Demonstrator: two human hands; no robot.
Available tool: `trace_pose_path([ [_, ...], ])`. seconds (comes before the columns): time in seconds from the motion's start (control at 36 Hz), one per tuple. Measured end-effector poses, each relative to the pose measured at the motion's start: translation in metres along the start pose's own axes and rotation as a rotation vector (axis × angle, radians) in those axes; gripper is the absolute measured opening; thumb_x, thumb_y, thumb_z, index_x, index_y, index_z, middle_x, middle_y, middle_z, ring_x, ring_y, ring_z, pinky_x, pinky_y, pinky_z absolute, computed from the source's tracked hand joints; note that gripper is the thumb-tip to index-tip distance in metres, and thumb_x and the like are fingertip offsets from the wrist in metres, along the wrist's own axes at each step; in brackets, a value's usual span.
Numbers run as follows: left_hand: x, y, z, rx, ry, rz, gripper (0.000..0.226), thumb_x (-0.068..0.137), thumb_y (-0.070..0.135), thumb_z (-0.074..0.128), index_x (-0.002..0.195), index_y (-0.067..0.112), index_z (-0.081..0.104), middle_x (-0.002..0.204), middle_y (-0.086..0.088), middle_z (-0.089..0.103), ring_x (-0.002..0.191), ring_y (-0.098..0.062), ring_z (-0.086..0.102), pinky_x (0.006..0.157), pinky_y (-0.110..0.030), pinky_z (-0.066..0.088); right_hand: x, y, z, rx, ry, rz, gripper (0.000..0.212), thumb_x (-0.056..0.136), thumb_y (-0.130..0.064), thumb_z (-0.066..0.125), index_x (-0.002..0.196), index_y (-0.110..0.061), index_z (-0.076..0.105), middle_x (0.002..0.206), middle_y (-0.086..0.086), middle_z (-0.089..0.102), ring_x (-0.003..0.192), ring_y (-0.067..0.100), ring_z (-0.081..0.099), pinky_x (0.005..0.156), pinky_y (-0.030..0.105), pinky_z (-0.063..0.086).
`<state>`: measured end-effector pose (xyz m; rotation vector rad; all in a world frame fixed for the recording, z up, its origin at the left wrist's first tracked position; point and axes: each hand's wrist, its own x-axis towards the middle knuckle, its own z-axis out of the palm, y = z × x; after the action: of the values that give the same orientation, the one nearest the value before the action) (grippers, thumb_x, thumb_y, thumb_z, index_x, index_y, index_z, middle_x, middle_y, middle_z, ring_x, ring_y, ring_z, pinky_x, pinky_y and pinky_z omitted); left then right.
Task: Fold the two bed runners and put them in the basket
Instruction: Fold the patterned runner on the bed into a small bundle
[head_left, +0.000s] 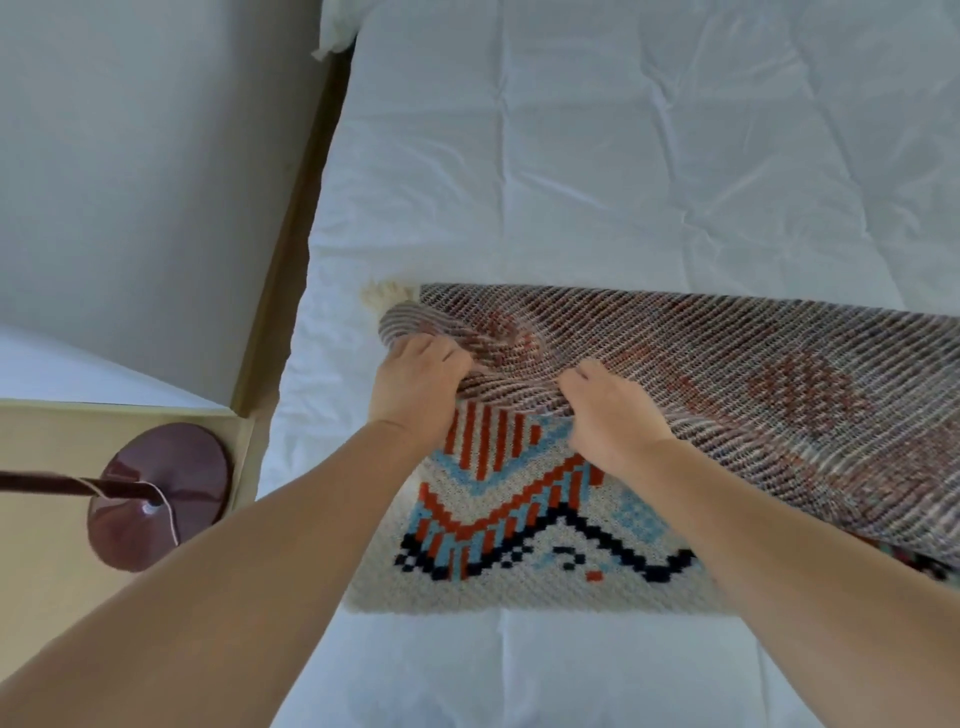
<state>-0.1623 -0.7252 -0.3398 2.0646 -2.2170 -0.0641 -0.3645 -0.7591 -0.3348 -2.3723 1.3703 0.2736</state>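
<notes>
Both hands, left hand (415, 376) and right hand (615, 410), clench the bed runner (675, 374)'s folded-over edge. Forearms reach toward 12 o'clock over the bed (623, 156).

One cam only, head-worn, wide-angle, looking fwd and steeply down over the bed (623, 156). No 2nd view, so no shared part. Close range: both forearms enter from the 6 o'clock edge, left hand (415, 384) and right hand (615, 415) near frame centre on the bed runner (727, 374). Bed runs off toward 12 and 3 o'clock. Wall (130, 182) fills 10 o'clock; lamp base (161, 493) on the side table (41, 571) sits at 8 o'clock. Edges curve w/ lens distortion.
</notes>
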Motion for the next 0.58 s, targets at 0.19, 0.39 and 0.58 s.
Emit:
trace_pose_path([
  [0.19, -0.016, 0.000, -0.023, -0.065, -0.189, -0.186, 0.031, 0.077, 0.000, 0.049, 0.101, 0.019, 0.048, 0.074, 0.000, 0.055, 0.067, -0.017, 0.045, 0.057, -0.030, 0.033, -0.010, 0.008, -0.008, -0.026, -0.018, -0.027, 0.049, 0.090, -0.013, 0.059, 0.136, -0.014, 0.042, 0.072, -0.004, 0.060, 0.068, 0.015, 0.059, 0.082, 0.031, 0.048],
  [0.39, -0.022, 0.005, -0.027, -0.193, -0.302, -0.227, 0.022, 0.086, 0.014, 0.040, 0.107, 0.023, 0.041, 0.064, -0.001, 0.051, 0.055, -0.018, 0.047, 0.049, -0.030, 0.039, -0.012, -0.026, 0.014, -0.088, 0.060, -0.283, 0.076, 0.093, -0.041, 0.057, 0.151, -0.018, 0.013, 0.141, 0.006, 0.040, 0.117, 0.023, 0.052, 0.101, 0.037, 0.042],
  [0.58, -0.031, 0.004, -0.028, -0.101, -0.305, -0.077, 0.037, 0.086, 0.057, 0.044, 0.109, 0.027, 0.042, 0.064, 0.007, 0.055, 0.056, -0.013, 0.052, 0.053, -0.029, 0.044, -0.005, -0.043, 0.020, -0.096, 0.138, -0.266, 0.052, 0.098, -0.032, 0.046, 0.144, -0.013, 0.030, 0.120, 0.003, 0.053, 0.097, 0.021, 0.057, 0.077, 0.030, 0.042],
])
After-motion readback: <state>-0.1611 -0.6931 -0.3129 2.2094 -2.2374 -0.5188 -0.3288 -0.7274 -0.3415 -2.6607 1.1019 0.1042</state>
